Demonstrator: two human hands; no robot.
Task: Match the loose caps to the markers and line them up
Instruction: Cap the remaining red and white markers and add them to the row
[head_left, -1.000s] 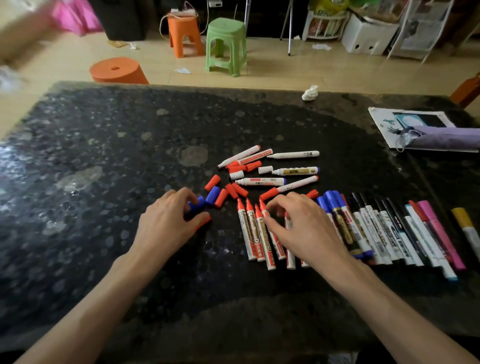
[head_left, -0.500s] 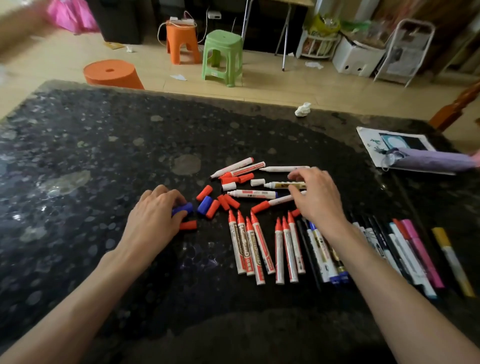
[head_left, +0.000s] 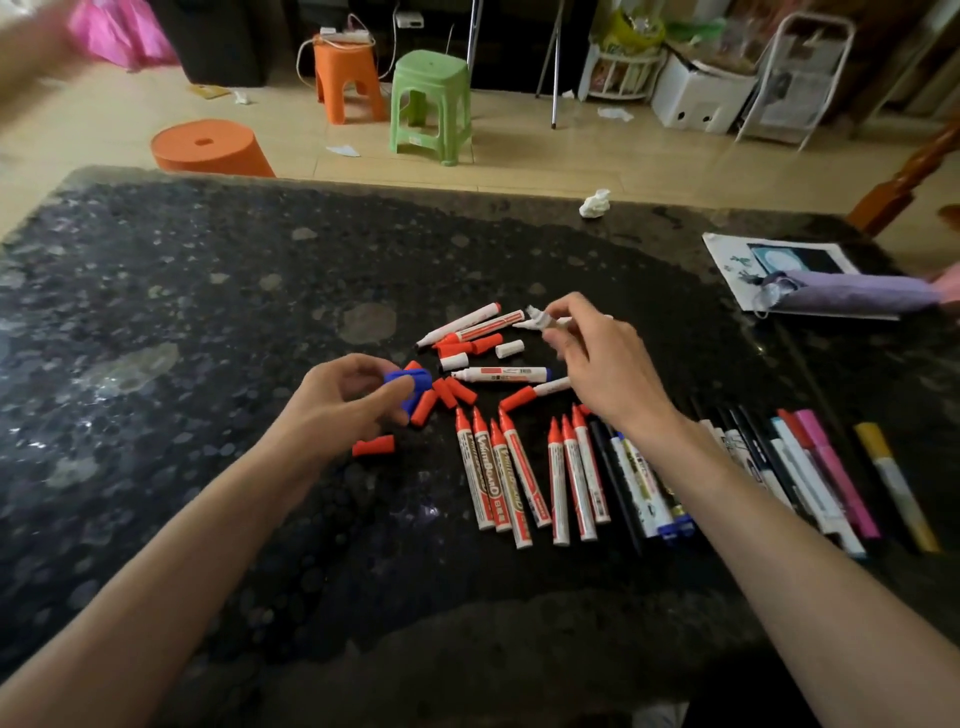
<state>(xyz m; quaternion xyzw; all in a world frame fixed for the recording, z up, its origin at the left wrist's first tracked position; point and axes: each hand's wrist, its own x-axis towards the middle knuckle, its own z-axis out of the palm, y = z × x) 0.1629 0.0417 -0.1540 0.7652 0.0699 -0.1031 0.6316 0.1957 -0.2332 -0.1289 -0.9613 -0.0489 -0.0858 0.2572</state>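
Lifted off the table (head_left: 208, 364) within the half-second, the left hand (head_left: 343, 400) pinches a blue cap (head_left: 401, 376); the right hand (head_left: 608, 364) grips an uncapped marker (head_left: 540, 318) at 12 o'clock of the lined-up row (head_left: 514, 478). A colour mismatch looks the likeliest error, since the tip's colour is unclear.

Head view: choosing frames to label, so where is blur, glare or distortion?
Head view: motion blur smears an arm top-left; pale glare on the left of the black speckled stone table; its far edge bows from the wide lens; the lined-up red-capped white markers are sharp.
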